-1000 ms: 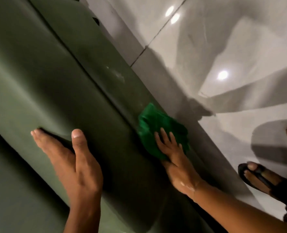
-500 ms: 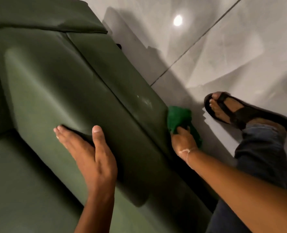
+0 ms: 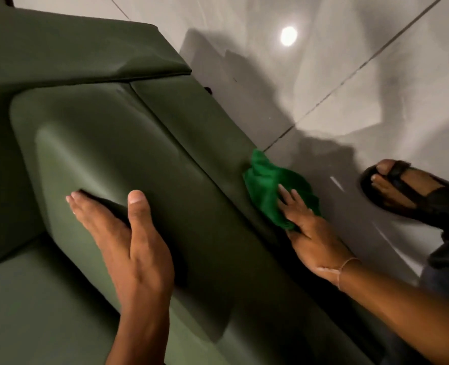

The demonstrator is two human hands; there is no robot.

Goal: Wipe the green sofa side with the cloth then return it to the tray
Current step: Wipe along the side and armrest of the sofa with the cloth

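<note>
- Green sofa [image 3: 107, 159]: fills the left and centre of the view. Its armrest runs as a long bar from the far left toward the near right. The outer side panel [image 3: 205, 133] faces right, toward the tiled floor [image 3: 349, 101], and drops away from the armrest top along the same long axis.
- Right hand [image 3: 313, 233]: laid flat against the lower part of the side panel, just above the floor line. It is the nearer hand to the cloth and the only one touching it.
- Left hand [image 3: 123, 233]: rests palm-down on the armrest top, well apart from the cloth, fingers [image 3: 86, 206] together and extended, thumb spread, holding nothing. Judged function: bracing.
- Cloth [image 3: 268, 188]: bright green, bunched, pressed against the side panel at its bottom edge, close to the floor. It lies on the far side of the right hand; the fingers [image 3: 289, 198] are extended, slightly apart, and press on its near portion rather than closing around it.
- Governing relation: the cloth leads the hand along the panel's long axis, so a stroke would run far or near along that axis. This is a judgement.
- Tray: not in view; its direction cannot be told.
- Sandalled foot [image 3: 407, 188]: on the floor, right of the cloth, clear of it.
</note>
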